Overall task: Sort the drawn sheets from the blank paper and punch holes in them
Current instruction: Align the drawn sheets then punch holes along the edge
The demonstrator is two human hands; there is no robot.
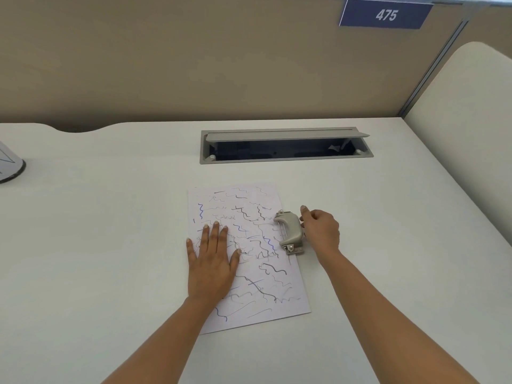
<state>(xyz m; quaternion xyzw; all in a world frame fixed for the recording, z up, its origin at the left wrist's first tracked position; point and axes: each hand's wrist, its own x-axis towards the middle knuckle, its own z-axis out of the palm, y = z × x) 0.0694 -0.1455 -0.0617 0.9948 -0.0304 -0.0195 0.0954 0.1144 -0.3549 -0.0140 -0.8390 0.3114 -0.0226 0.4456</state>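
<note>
**A:** The drawn sheet (pixel 263 273) lies in the middle of the worktop (pixel 110 245). The left hand (pixel 213 261) is spread flat on its left half, fingers (pixel 216 234) straight, pinning it down.

**B:** And the hole punch (pixel 289 230) sits over the sheet's right edge. The right hand (pixel 321 231) is just beside it, fingers curled in, thumb lifted. Whether they actually hold the punch, one cannot tell from here.

**A:** Paper like that is light and limp, and it will likely skate on a smooth top. A flat palm looks the right hold.

**B:** The punch is the stiff, heavier piece. It is probably best pressed from above on its beige lever, with the paper edge fully in the slot.

**A:** The danger?

**B:** The sheet creeping askew, so the holes land crooked.
</note>
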